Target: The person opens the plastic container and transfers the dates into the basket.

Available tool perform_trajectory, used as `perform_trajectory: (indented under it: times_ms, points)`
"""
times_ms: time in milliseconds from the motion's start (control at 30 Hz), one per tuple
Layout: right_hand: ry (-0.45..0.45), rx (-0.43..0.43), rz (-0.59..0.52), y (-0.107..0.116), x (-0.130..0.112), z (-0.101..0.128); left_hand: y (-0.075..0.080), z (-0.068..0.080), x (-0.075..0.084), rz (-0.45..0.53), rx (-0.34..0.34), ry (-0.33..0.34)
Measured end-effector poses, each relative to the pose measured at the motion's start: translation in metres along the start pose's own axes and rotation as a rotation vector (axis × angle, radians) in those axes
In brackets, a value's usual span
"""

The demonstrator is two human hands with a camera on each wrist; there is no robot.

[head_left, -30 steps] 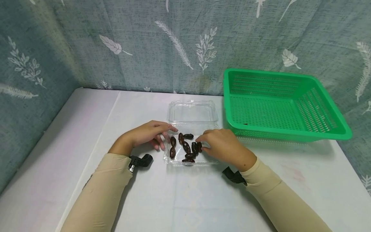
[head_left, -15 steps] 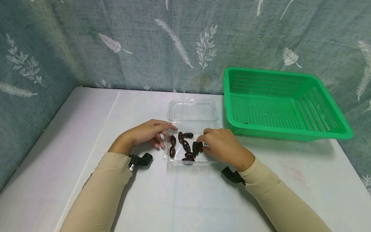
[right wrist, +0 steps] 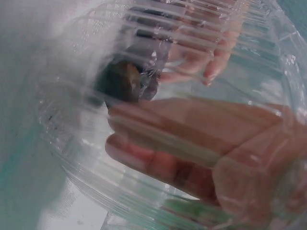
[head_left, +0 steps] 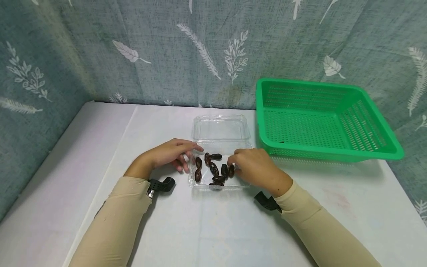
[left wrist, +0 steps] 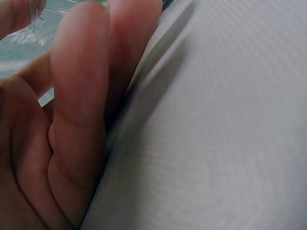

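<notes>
Several dark brown dates (head_left: 214,169) lie in the base of a clear plastic clamshell box (head_left: 237,186), whose lid (head_left: 221,128) is folded back. My right hand (head_left: 258,168) reaches over the box's right side. Its fingertips are right beside the rightmost date (head_left: 231,171), which stands next to another date (head_left: 224,171). In the right wrist view, the fingers (right wrist: 158,160) show through the ribbed plastic wall, close to a dark date (right wrist: 120,84). At the left rim, my left hand (head_left: 168,154) touches the box with one extended finger; its lower fingers (left wrist: 79,72) hang loosely beside it.
To the right at the back stands a large green plastic basket (head_left: 307,148), with a small dark bit showing near its front rim. A white cloth (head_left: 217,230) covers the table. Behind it hangs a grey-green leaf-patterned curtain (head_left: 160,55).
The rightmost date has shifted slightly right and shows more fully; my right fingertips have eased off it. My left hand has stayed at the box's left rim.
</notes>
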State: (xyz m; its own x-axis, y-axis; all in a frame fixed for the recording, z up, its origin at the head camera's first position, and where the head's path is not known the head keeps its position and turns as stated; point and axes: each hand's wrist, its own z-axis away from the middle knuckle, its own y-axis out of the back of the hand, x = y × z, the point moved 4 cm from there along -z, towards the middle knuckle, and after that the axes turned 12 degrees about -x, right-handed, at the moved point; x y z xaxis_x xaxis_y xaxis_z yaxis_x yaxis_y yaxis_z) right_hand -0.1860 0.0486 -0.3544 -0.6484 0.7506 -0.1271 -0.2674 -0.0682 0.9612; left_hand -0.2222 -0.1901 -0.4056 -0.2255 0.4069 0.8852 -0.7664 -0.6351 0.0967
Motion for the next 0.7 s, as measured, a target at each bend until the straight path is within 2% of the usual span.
perform_trajectory:
  times_ms: [300, 700]
  points:
    - [0.014, -0.007, 0.014, 0.0001, 0.0013, 0.0002, -0.0008, 0.0008, 0.0007, -0.003, 0.002, -0.007]
    - [0.042, -0.010, -0.070, 0.0043, 0.0036, 0.0025, -0.0004, -0.0008, -0.0004, -0.020, -0.002, -0.013]
